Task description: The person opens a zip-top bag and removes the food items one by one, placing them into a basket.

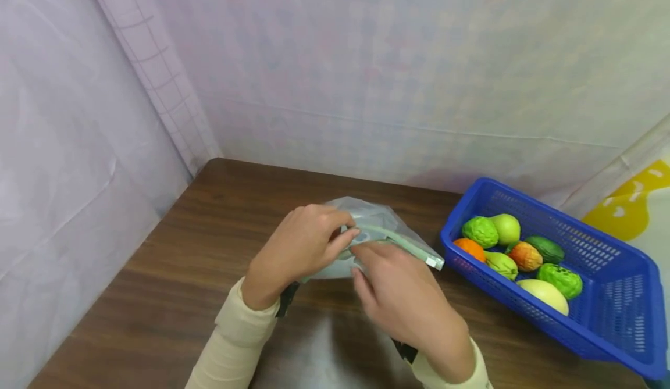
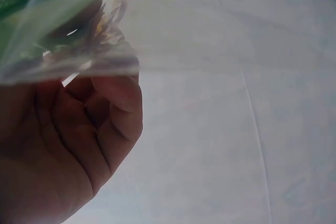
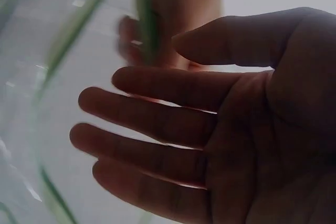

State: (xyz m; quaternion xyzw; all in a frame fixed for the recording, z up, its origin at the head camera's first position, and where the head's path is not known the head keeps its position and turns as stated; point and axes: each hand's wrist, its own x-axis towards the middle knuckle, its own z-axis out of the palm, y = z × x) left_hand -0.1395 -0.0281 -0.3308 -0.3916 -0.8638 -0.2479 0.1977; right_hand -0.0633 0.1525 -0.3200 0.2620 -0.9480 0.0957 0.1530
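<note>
A clear plastic zip bag (image 1: 374, 211) with a green zip strip is held above the wooden table in the head view. A white slider (image 1: 434, 262) sits at the strip's right end. My left hand (image 1: 300, 243) pinches the bag's edge; in the left wrist view, the curled left fingers (image 2: 118, 95) are partly covered by the clear film. My right hand (image 1: 405, 296) is at the bag's mouth. The right wrist view shows its fingers (image 3: 152, 116) straight and slightly apart, with the green strip curving beyond them. Whether the fingertips are inside the bag, I cannot tell.
A blue plastic basket (image 1: 623, 249) stands on the table's right side. Inside lie several fruits and vegetables, among them an orange fruit (image 1: 469, 249) and a pale yellow oval one (image 1: 544, 296). Sheets hang behind and left of the brown table (image 1: 173, 296).
</note>
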